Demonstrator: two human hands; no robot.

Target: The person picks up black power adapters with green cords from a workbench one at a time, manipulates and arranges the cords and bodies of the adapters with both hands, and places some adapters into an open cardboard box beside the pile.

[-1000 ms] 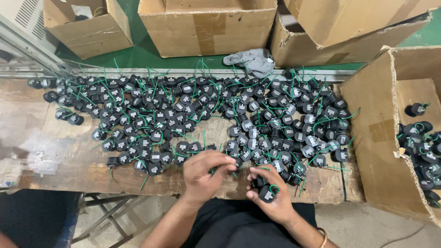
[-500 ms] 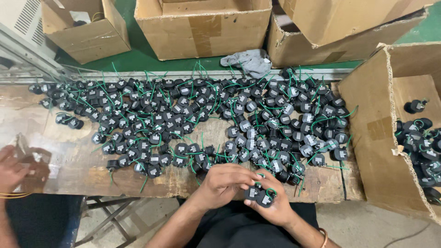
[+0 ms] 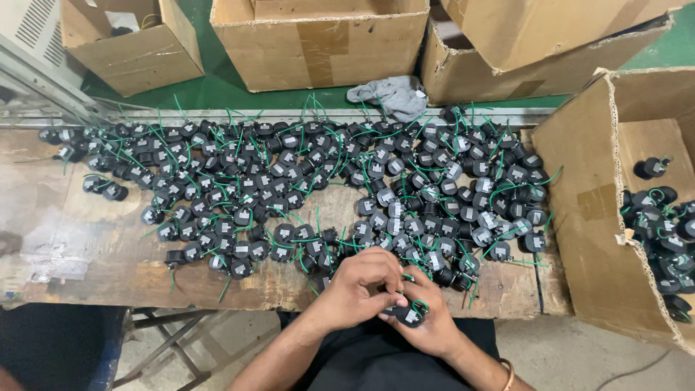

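Near the front edge of the wooden workbench (image 3: 87, 246), my right hand (image 3: 428, 318) cups a small round black part with a white label and a green wire (image 3: 410, 313). My left hand (image 3: 356, 284) lies over it from the left, fingertips pinching at the same part and its wire. Several more of these black parts with green wires (image 3: 304, 181) cover the bench just beyond my hands, the nearest ones touching my knuckles.
An open cardboard box (image 3: 608, 217) at the right holds several of the same black parts (image 3: 662, 224). Three more cardboard boxes (image 3: 318, 36) stand on the green floor behind the bench. A grey cloth (image 3: 387, 93) lies at the bench's far edge.
Both hands drew closer together at the bench's front edge, closing around one black part. Another person's hand, seen at the left edge half a second ago, is gone from view.
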